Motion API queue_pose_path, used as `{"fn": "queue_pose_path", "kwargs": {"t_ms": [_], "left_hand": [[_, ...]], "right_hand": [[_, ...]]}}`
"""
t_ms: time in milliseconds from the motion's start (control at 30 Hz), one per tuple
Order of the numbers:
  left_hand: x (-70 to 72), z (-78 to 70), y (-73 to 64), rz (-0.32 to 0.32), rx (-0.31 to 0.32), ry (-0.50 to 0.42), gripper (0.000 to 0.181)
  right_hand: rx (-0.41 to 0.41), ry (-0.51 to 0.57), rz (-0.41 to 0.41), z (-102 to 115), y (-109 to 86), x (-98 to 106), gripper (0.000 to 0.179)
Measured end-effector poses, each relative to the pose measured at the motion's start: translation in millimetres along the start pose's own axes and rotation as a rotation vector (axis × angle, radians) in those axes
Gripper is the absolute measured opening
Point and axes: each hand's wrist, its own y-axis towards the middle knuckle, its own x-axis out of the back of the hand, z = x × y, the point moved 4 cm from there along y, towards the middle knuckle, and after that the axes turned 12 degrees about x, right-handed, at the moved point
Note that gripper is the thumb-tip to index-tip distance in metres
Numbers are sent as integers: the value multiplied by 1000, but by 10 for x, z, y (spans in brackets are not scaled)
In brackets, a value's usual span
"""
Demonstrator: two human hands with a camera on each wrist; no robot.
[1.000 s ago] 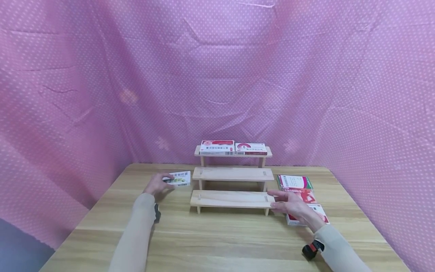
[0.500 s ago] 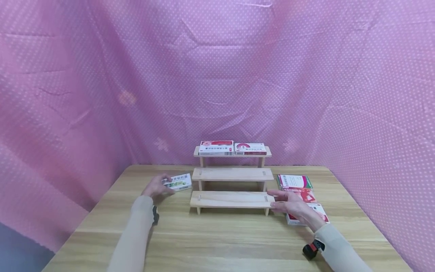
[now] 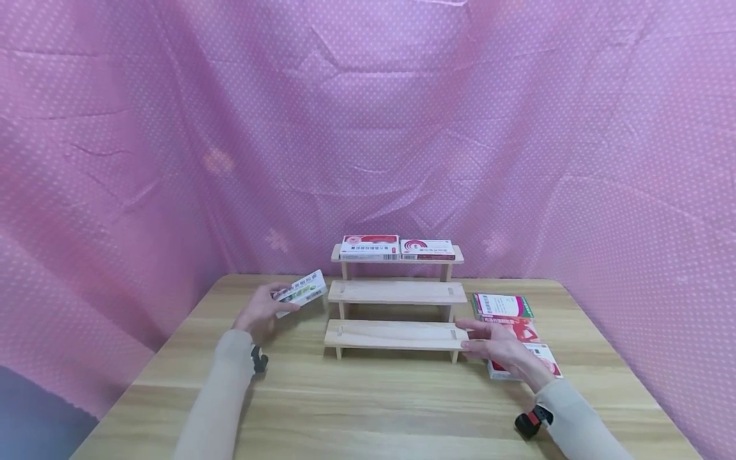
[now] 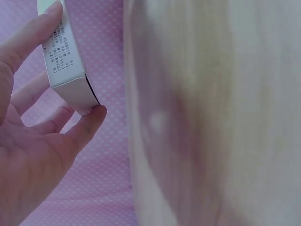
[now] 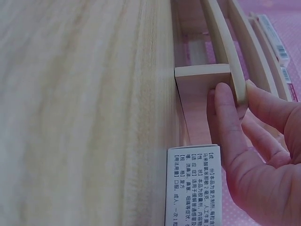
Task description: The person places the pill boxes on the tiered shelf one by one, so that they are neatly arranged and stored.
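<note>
Within the grip of the left hand [image 3: 259, 311], a tilted white box [image 3: 305, 289]

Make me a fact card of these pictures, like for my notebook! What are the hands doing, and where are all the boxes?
Left hand: holds a white box, tilted
Right hand: pinches the bottom step at its right end
Stand: wooden, three steps
Top step: two boxes side by side
Right of the stand: three boxes on the table
Behind: pink cloth with pale dots
</note>
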Motion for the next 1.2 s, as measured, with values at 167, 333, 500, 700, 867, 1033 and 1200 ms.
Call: {"fn": "queue_pose_path", "kwargs": {"t_ms": [167,333,500,700,867,1033,1200], "left_hand": [[28,-109,-100,40,2,-83,79],[95,-219,-208,57,-62,-108,75],[128,-264,-267,85,-111,-52,68],[95,-346,-299,118,-138,9,72],[51,-445,-316,125,-141,14,69],[4,-512,-296,154,-144,10,70],[-40,-591,-311,172,-153,-10,73]], "right_hand": [[-30,-47,-35,9,-14,-6,62],[-41,-46,-41,7,-14,-6,62],[-34,-68,-43,6,-13,-3,62],[-54,-74,-57,9,-11,-15,61],[-45,-65,-50,12,-4,-14,61],[-45,-64,-53,5,3,-11,62],[-34,-30,-28,4,0,-6,62]]}}
